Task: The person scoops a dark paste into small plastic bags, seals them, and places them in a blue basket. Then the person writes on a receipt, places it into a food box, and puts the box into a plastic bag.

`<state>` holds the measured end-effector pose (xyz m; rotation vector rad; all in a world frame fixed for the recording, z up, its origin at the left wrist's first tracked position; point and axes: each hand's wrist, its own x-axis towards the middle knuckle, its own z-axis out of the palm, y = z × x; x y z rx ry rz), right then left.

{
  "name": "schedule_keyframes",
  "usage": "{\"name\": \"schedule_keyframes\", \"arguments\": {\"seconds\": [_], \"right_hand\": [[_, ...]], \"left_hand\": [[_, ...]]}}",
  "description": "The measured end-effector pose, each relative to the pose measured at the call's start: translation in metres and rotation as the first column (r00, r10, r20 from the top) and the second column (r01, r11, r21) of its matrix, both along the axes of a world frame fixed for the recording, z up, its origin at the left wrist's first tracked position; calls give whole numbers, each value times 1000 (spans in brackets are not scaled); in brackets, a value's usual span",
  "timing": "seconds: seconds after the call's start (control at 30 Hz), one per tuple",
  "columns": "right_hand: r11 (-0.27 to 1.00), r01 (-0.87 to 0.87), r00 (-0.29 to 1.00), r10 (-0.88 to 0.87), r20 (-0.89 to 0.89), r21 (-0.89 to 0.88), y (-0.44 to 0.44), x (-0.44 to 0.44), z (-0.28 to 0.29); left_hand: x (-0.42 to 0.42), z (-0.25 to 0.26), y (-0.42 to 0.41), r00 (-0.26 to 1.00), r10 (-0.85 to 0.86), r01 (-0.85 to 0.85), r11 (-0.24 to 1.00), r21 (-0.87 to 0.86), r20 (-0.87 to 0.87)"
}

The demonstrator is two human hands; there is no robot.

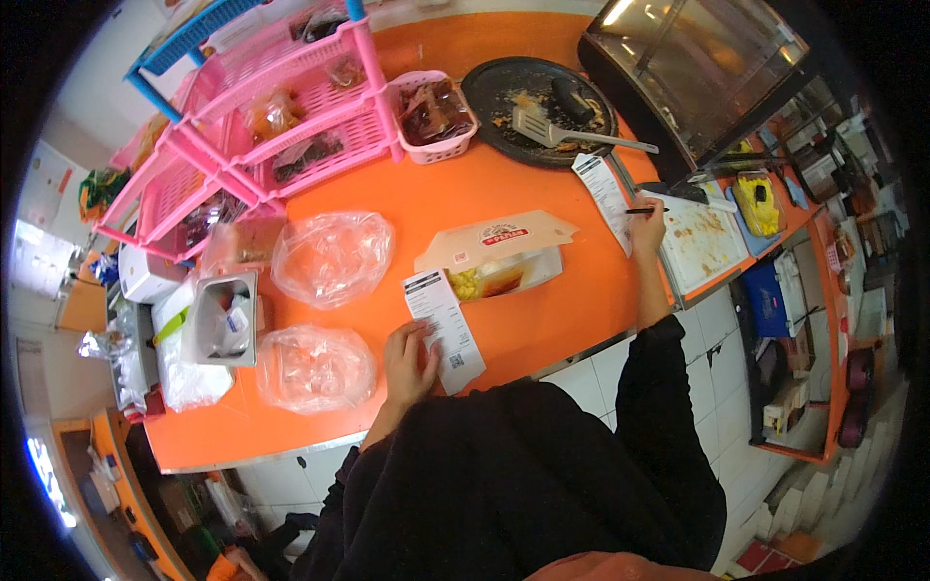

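My left hand [413, 363] rests on the orange table [523, 341], its fingers on the edge of a long printed paper receipt [454, 345]. A black pen [645, 210] is held in my right hand [647, 232], over the lower part of a second receipt [601, 192]. Between the hands lies a cardboard food box [541, 270] with its printed lid partly raised. Yellow food [463, 283] and a browned piece show inside it. The upper end of the left receipt lies against the box's front left corner.
Two clear plastic bags [333, 258] and a metal container [221, 319] sit left. Behind are pink racks [320, 156], a basket of packets [434, 150] and a black round pan [501, 145] bearing a slotted spatula [538, 127]. Right stand a stained white board [701, 247] and a glass display case [683, 80].
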<state>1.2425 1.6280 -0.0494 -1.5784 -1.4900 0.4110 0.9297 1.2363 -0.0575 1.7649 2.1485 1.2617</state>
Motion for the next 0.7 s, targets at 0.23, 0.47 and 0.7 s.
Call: {"name": "schedule_keyframes", "arguments": {"seconds": [0.23,0.47,0.7], "right_hand": [[964,-265,821,232,-522,11,-62,-14,92],[883,-445,627,429,-650,153,-196,-90,105],[593,-789,498,466,-731,-160,-297,-162,-4]], "left_hand": [[-1,-1,-15,993,-106,100,987,-126,-47],[-4,-6,-37,972,-141,82,953,-293,-186],[-2,6,-32,987,-112,74,953,-294,-115]]}}
